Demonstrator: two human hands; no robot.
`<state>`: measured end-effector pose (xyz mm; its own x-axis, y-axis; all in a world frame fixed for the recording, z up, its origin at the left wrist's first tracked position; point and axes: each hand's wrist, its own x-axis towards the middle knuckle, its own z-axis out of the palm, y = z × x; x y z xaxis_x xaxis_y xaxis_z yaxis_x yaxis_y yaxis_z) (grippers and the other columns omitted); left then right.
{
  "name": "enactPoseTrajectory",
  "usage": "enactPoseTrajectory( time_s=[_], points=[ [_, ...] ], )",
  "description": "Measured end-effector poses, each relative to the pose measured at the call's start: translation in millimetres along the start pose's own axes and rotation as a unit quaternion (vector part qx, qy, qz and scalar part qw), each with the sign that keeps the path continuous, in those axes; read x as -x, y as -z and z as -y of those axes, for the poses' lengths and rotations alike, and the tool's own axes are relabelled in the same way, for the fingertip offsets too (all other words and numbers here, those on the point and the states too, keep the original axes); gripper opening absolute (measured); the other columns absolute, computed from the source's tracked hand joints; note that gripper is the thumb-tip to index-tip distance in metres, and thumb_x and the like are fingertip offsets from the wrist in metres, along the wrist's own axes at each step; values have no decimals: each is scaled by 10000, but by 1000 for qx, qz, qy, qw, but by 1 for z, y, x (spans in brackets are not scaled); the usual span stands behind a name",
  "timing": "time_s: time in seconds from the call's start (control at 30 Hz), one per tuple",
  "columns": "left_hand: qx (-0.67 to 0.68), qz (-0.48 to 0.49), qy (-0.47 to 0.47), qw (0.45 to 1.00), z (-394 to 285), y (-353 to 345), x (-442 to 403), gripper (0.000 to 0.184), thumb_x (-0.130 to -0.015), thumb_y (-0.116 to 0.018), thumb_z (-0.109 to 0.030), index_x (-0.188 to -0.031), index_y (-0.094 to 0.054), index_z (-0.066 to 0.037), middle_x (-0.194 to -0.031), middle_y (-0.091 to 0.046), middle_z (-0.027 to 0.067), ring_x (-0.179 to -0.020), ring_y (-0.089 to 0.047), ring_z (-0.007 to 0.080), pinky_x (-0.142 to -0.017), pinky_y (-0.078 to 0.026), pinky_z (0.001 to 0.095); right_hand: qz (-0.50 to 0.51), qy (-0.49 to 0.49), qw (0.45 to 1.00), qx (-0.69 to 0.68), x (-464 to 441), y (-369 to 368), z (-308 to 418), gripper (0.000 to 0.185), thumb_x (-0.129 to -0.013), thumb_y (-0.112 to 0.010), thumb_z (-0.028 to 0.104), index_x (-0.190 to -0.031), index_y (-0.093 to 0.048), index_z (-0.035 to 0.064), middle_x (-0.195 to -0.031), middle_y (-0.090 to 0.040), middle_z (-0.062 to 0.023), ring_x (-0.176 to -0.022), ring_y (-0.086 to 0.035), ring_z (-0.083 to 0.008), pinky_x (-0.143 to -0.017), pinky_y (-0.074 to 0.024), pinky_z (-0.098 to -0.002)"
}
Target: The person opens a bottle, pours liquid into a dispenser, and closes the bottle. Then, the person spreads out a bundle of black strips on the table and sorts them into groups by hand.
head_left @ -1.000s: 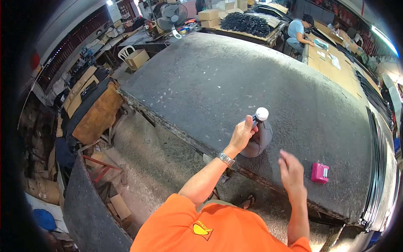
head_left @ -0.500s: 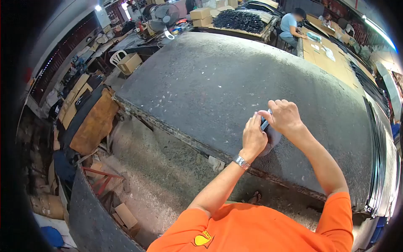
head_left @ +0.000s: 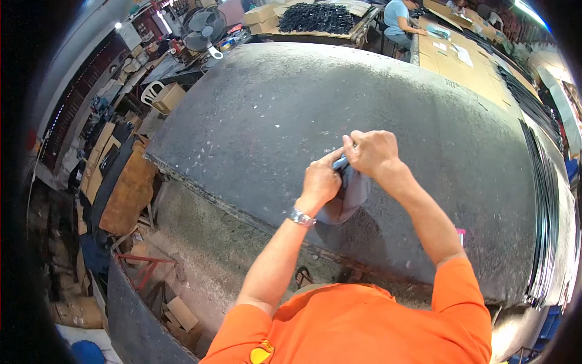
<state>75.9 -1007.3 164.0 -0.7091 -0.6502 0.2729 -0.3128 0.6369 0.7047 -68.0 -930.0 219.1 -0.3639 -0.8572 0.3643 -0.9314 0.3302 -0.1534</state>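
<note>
A dark, rounded container [head_left: 353, 195] stands near the front edge of the large dark table [head_left: 260, 115]. My left hand [head_left: 320, 182], with a metal watch on its wrist, is closed round the bluish-grey handle at the container's top. Over the top of the container, my right hand [head_left: 374, 151] is closed; the white cap seen earlier is hidden under its fingers. Part of a pink object [head_left: 461, 235] shows beside my right forearm.
Long dark strips [head_left: 542, 224] hang along the table's right side. At the back right a person [head_left: 398, 24] sits by a cardboard-covered table [head_left: 451, 68]. A fan [head_left: 204, 29] and a heap of black pieces [head_left: 316, 18] are behind.
My right hand has come from the open table side onto the container's top, hiding the white cap. My left hand stays on the handle. The view has shifted, and the pink object is mostly covered.
</note>
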Motion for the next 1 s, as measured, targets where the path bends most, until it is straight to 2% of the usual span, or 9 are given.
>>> enactPoseTrajectory(
  time_s=[0.17, 0.43, 0.53, 0.63, 0.8, 0.83, 0.87, 0.9, 1.0],
  points=[
    [-24, 8, 20, 999, -9, 0, -4, 485, -842, -589, 13, -1277, -704, -168, -1052, -713, 240, -982, -680, 448, -840, -554, 484, -44, 85, 992, -83, -3, -14, -21, 406, -975, -541, 373, -745, -724, 91, -673, -709, -163, -653, -728, -326, -628, -568, -439],
    [9, 41, 109, 993, 4, 13, 6, 367, -866, -588, 37, -1195, -713, -64, -1028, -735, 229, -928, -727, 390, -801, -554, 398, -92, 286, 940, -164, -11, -24, -22, 362, -928, -622, 351, -671, -644, 98, -612, -673, -132, -564, -677, -299, -554, -508, -423],
    [74, 4, 43, 996, 10, 13, 11, 142, -956, -571, -42, -1025, -687, 5, -811, -717, 143, -739, -596, 140, -698, -512, 359, -95, 328, 923, -175, -14, -24, -20, 364, -925, -633, 367, -677, -631, 101, -616, -671, -120, -573, -675, -286, -563, -508, -415],
    [88, 36, 91, 991, 11, 15, 15, 406, -875, -574, 47, -1240, -699, -81, -1130, -745, 189, -1059, -727, 292, -891, -547, 363, -87, 359, 914, -169, -15, -20, -20, 355, -919, -648, 370, -686, -622, 102, -621, -669, -112, -589, -679, -276, -570, -509, -408],
    [139, 29, 146, 979, -3, 15, 13, 460, -875, -558, 61, -1294, -687, -78, -1210, -716, 223, -1110, -712, 305, -935, -542, 378, -96, 383, 902, -173, -20, -11, -21, 336, -887, -700, 397, -775, -627, 89, -701, -691, -130, -635, -688, -286, -586, -517, -414],
    [113, -5, 107, 988, 1, 10, 15, 464, -868, -558, 73, -1301, -678, -41, -1238, -698, 241, -1148, -695, 333, -970, -535, 379, -82, 377, 903, -188, -20, -6, -22, 352, -879, -716, 410, -802, -624, 79, -720, -691, -139, -646, -687, -303, -592, -520, -424],
    [108, -69, 38, 991, 15, -4, 18, 482, -871, -559, 86, -1318, -675, -55, -1245, -699, 232, -1099, -710, 257, -945, -544, 361, -55, 350, 916, -188, -18, 1, -22, 375, -875, -727, 420, -814, -611, 68, -717, -680, -146, -649, -680, -323, -598, -518, -433],
    [92, -91, 70, 989, 12, -9, 20, 466, -876, -558, 80, -1313, -669, -37, -1283, -671, 245, -1206, -663, 351, -1012, -525, 393, -27, 317, 930, -181, -16, 8, -22, 400, -870, -738, 430, -827, -599, 57, -713, -669, -153, -652, -673, -344, -603, -516, -443],
    [54, -162, 89, 981, 0, -22, 29, 416, -907, -559, 21, -1314, -643, 28, -1325, -651, 236, -1223, -638, 385, -1067, -487, 425, 57, 277, 952, -121, -8, 18, -21, 429, -871, -748, 430, -829, -569, 42, -715, -659, -172, -679, -673, -367, -615, -507, -458]
  ],
)
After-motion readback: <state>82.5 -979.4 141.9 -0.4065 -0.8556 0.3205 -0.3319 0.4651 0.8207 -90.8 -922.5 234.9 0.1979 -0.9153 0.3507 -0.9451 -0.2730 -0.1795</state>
